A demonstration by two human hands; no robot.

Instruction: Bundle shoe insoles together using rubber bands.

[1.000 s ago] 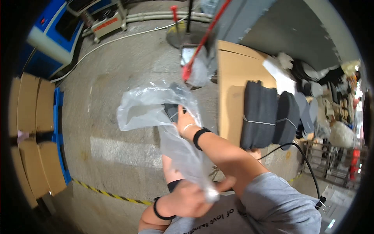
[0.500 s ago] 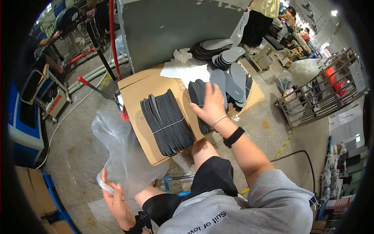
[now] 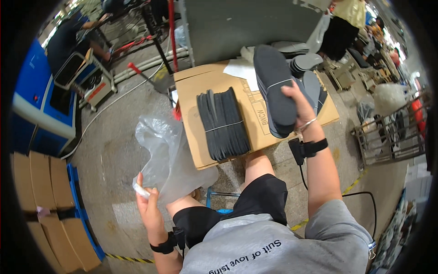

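My right hand [image 3: 302, 107] grips a banded bundle of black insoles [image 3: 276, 89], lifted and tilted above the right part of a cardboard sheet or box [image 3: 187, 98]. Its thumb presses near the light band; the fingers behind are hidden. To the left, a second, larger banded bundle of insoles [image 3: 222, 130] lies on the cardboard with edges up. My left hand [image 3: 150, 208] pinches the gathered rim of a clear plastic bag [image 3: 157, 153], which hangs limp beside my knee. Behind the lifted bundle, grey insoles [image 3: 311, 84] are partly covered.
A grey panel [image 3: 246, 32] stands behind the cardboard, with more insole stacks [image 3: 305, 63] by it. At right is a metal cage cart [image 3: 383, 137]. Cartons [image 3: 41, 178] and a blue machine [image 3: 45, 100] stand at left. Another person [image 3: 68, 43] sits at far left.
My right hand has closed on the right-hand insole bundle and raised it off the cardboard, turning its flat face up. The left hand keeps the bag's rim. The whole view has shifted.
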